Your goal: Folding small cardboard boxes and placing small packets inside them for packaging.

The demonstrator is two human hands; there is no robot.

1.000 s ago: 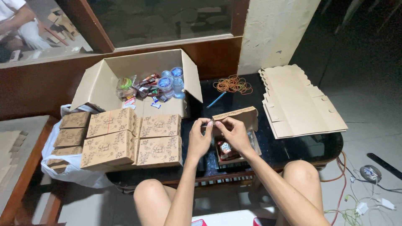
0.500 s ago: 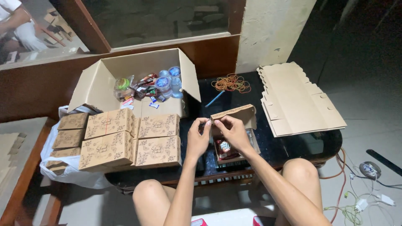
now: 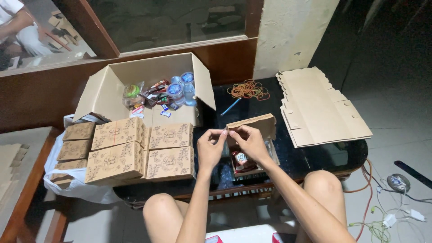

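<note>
Seen from the head camera, a seated person works over a dark glass table (image 3: 315,157), knees showing at the bottom of the frame. Just below the centre, the left hand (image 3: 210,148) and right hand (image 3: 248,140) meet fingertip to fingertip, each pinched narrowly on something too small to make out. Directly beneath and behind them sits a small open printed box (image 3: 252,135), its lid raised toward the top of the frame and a red-wrapped item (image 3: 242,161) inside.

Left of centre stand stacked closed printed boxes (image 3: 135,148), two rows deep, with more at the far left resting on a white plastic bag (image 3: 72,186).

Above them, in the upper middle, a large open carton (image 3: 108,85) holds water cups with blue lids (image 3: 180,87) and wrapped snacks (image 3: 144,94).

To the right of the carton lie a heap of rubber bands (image 3: 248,89) and a blue pen (image 3: 231,106). At the right, a pile of flat unfolded cartons (image 3: 321,105) rests on the table edge.

Cables and chargers (image 3: 396,202) lie on the floor at lower right.
</note>
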